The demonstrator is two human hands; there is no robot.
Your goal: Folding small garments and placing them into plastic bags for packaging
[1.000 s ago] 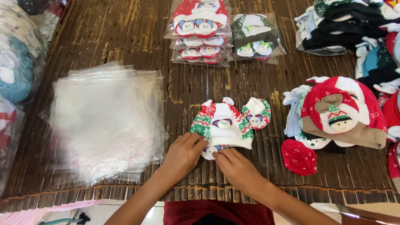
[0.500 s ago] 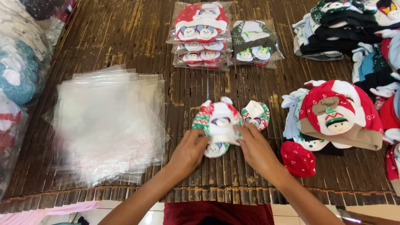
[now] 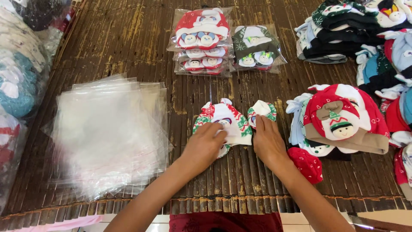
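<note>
A small white baby hat (image 3: 225, 120) with red and green trim lies flat on the dark slatted bamboo table (image 3: 128, 47). My left hand (image 3: 205, 146) presses on its lower left part, fingers curled over the fabric. Beside it lies a small matching mitten (image 3: 262, 109) in white, red and green. My right hand (image 3: 267, 141) lies flat with its fingertips on that mitten's lower edge, next to the hat's right side.
A stack of clear plastic bags (image 3: 109, 133) lies to the left. Packed hat sets in bags (image 3: 201, 41) (image 3: 256, 49) sit at the back. Loose hats are piled at right, one red and brown (image 3: 343, 120), with a red mitten (image 3: 307, 163) nearby. Bagged goods (image 3: 19, 81) line the left edge.
Both hands have moved up from the hat's lower edge. My right hand has shifted right onto the small mitten, and my left hand now lies further over the hat.
</note>
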